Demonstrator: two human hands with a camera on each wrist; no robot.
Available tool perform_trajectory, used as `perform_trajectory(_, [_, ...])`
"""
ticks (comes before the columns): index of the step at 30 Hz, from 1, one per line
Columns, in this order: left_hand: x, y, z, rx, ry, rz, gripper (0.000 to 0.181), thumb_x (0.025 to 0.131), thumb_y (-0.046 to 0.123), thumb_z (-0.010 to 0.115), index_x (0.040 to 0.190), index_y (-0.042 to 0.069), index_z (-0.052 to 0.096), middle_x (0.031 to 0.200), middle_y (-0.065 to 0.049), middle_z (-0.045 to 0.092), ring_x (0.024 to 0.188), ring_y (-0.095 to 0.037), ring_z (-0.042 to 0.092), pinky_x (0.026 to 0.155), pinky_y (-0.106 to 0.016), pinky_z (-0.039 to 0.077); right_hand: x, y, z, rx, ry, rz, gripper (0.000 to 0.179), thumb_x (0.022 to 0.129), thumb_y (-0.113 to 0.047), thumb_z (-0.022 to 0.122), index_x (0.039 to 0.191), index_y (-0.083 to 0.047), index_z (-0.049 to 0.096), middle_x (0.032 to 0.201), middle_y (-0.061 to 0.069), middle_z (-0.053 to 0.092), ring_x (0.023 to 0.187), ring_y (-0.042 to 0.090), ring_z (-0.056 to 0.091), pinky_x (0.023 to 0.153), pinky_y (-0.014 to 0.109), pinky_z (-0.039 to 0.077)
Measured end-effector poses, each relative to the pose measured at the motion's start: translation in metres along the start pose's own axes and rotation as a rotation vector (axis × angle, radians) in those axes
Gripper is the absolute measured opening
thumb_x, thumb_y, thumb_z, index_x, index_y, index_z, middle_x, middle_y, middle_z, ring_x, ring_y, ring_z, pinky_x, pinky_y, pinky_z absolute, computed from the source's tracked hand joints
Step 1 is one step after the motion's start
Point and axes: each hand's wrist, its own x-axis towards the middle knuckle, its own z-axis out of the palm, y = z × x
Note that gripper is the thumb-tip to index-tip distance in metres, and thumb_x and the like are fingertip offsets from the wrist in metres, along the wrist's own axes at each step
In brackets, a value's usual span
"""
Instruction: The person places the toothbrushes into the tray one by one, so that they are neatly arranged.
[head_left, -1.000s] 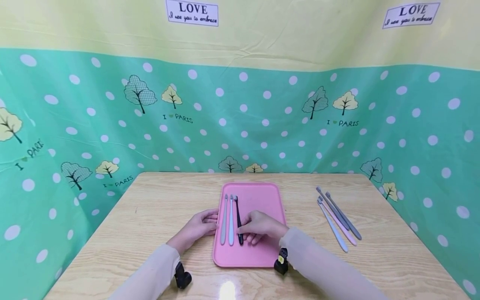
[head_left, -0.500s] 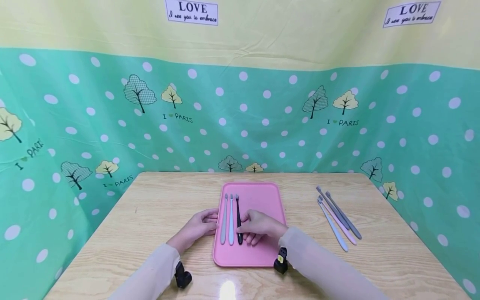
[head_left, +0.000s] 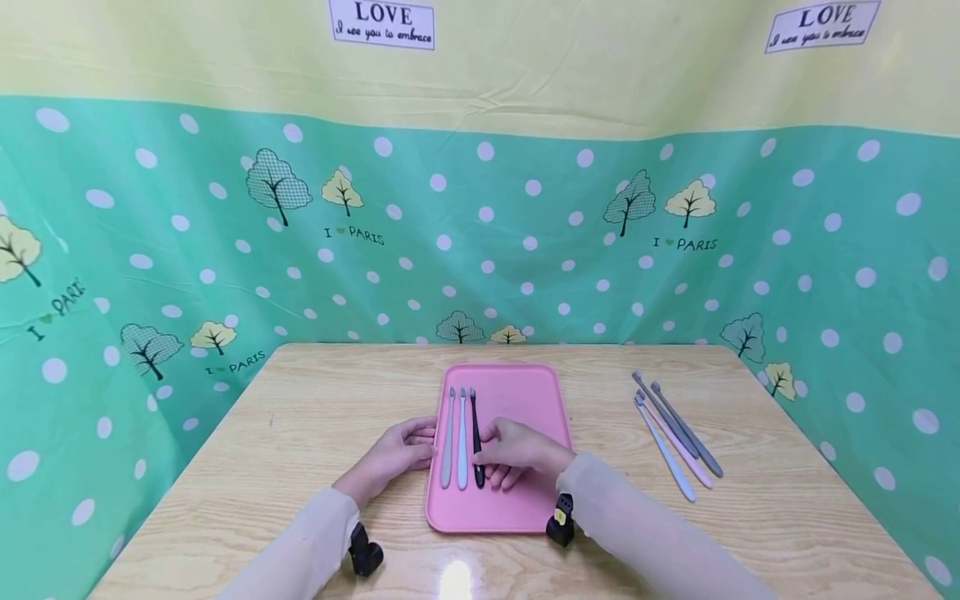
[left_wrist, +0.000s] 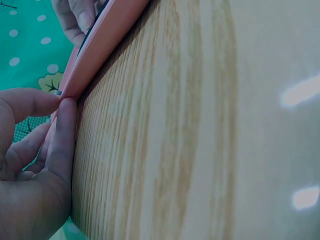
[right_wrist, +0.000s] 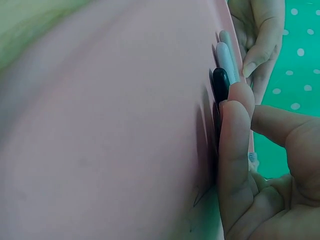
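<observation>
Black brush [head_left: 476, 421] pinched by right hand [head_left: 517, 450] — likely for alignment with pale brush [head_left: 462, 442] | tray [head_left: 525, 508] touched at left rim by left hand [head_left: 396, 454], likely for steadying — pinch cannot be told

Pink tray [head_left: 525, 392], black toothbrush [head_left: 476, 433], grey toothbrush [head_left: 447, 446], white-dotted green curtain [head_left: 465, 250], tan wood-grained table [head_left: 337, 408]

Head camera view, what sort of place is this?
Probably a makeshift tabletop booth indoors, though the room beyond is hidden. A polka-dot curtain hangs behind and at both sides of a wooden table, where three toothbrushes lie side by side on a pink tray.
</observation>
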Motion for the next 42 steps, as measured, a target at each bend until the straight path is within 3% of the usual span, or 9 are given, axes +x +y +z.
perform_trajectory(21, [0.001,-0.002,-0.002,-0.005,-0.018,0.017,0.062,0.090,-0.004,0.062,0.148,-0.008,0.040,0.129,-0.024,0.052,0.108,-0.023,0.060,0.092,-0.035,0.059,-0.001,0.001,0.000,0.013,-0.001,0.003,0.040,0.090,-0.010,0.073,0.116,0.004,0.047,0.074,0.017,0.067,0.049,0.015,0.062,0.044,0.027,0.059])
perform_trajectory(42, [0.001,-0.003,-0.002,0.000,-0.020,0.020,0.062,0.090,-0.004,0.063,0.148,-0.007,0.041,0.128,-0.022,0.052,0.107,-0.023,0.059,0.090,-0.034,0.060,-0.021,-0.006,-0.017,-0.055,-0.007,-0.012,0.049,0.092,-0.017,0.072,0.127,0.005,0.046,0.080,0.019,0.069,0.054,0.019,0.065,0.052,0.036,0.063])
